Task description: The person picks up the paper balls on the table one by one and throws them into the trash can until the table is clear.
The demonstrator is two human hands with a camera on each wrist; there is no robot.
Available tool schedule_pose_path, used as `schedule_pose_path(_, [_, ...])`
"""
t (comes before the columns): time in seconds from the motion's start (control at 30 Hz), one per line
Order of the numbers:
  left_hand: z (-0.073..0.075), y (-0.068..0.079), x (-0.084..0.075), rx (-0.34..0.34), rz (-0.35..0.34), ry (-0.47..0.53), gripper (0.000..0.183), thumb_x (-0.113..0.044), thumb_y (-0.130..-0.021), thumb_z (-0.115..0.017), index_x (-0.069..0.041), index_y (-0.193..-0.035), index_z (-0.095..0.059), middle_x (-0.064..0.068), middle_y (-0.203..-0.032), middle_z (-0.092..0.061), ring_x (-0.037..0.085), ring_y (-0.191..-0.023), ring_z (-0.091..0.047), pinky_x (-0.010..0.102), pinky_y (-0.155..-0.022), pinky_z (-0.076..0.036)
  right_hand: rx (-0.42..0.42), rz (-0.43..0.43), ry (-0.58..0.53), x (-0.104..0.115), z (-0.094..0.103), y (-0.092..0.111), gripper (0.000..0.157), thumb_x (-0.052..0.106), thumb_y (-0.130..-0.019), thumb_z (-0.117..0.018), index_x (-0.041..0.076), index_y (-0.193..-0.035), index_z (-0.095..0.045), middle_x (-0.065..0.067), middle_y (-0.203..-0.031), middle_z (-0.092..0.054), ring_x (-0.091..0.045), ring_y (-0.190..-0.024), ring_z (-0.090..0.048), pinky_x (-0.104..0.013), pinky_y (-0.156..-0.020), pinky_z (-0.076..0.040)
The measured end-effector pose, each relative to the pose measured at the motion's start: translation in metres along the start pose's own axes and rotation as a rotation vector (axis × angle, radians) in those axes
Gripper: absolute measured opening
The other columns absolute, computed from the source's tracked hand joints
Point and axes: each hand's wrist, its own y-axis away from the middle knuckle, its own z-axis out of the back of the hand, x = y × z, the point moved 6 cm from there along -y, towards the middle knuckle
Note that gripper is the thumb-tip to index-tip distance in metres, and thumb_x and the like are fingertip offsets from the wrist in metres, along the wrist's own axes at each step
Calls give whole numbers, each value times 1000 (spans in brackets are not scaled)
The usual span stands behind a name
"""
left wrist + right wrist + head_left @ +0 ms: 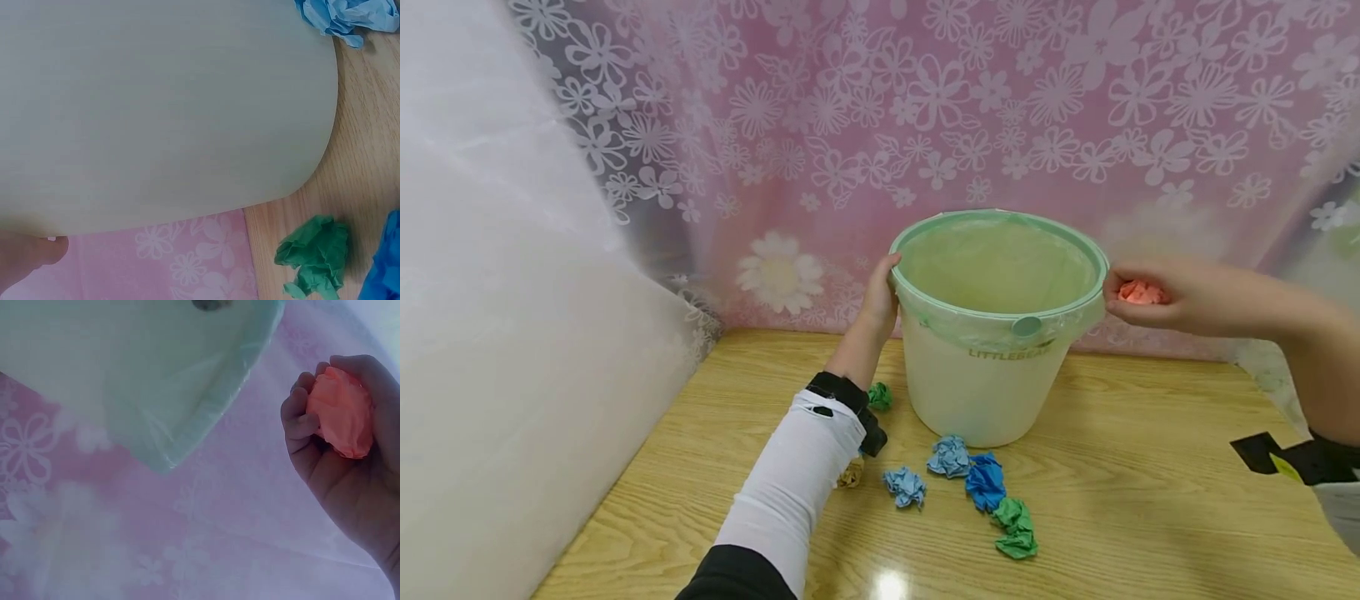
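Your left hand (880, 293) grips the bin (981, 387); your right hand (1206, 302), beside it, holds a paper ball (1142, 292) (crumpled, coral).

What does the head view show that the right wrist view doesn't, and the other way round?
Only the head view: the left hand touching the pale plastic bucket near its rim, and crumpled blue, green and tan paper balls on the wood-grain table.

Only the right wrist view: the palm side of the right hand, its fingertips curled onto a crumpled coral paper ball.

Both: the coral ball in that hand, the bucket, its translucent green plastic liner and the pink floral curtain.
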Motion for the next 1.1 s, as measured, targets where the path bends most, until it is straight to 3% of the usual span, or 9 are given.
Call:
schedule_pose_path(0.27, [0, -1, 1, -5, 9, -3, 37, -42, -99, -32, -13, -85, -49, 27, -122, -41, 28, -139, -32, 49, -120, -6, -13, -136, 47, -7, 23, -20, 8, 13, -94, -62, 15, -99, -57, 0, -75, -47, -10, -62, -41, -25, -54, -36])
schedule_pose_path(0.53, [2, -2, 2, -6, 7, 8, 35, -42, -99, -32, -13, -91, -51, 21, -119, -44, 31, -138, -32, 49, -120, -6, -173, -216, 16, -19, 34, -42, 15, 25, -97, -57, 13, -105, -59, -5, -89, -58, -14, -71, -48, -24, -59, -40])
schedule_pose_path(0.8, [1, 1, 1, 7, -8, 16, 36, -40, -99, -31, -13, -91, -53, 11, -99, -50, 38, -134, -34, 51, -117, -11, -320, -252, -67, -24, 22, -65, 27, 31, -98, -52, 8, -112, -55, -11, -98, -54, -23, -81, -46, -18, -58, -40])
schedule_pose_path(1.1, [2, -2, 2, 5, 0, 11, 37, -41, -100, -31, -9, -93, -49, 24, -121, -42, 33, -137, -32, 50, -119, -7, -296, -263, -145, -28, -5, -85, 37, 34, -100, -45, 2, -119, -46, -15, -103, -47, -25, -83, -44, -23, -58, -40])
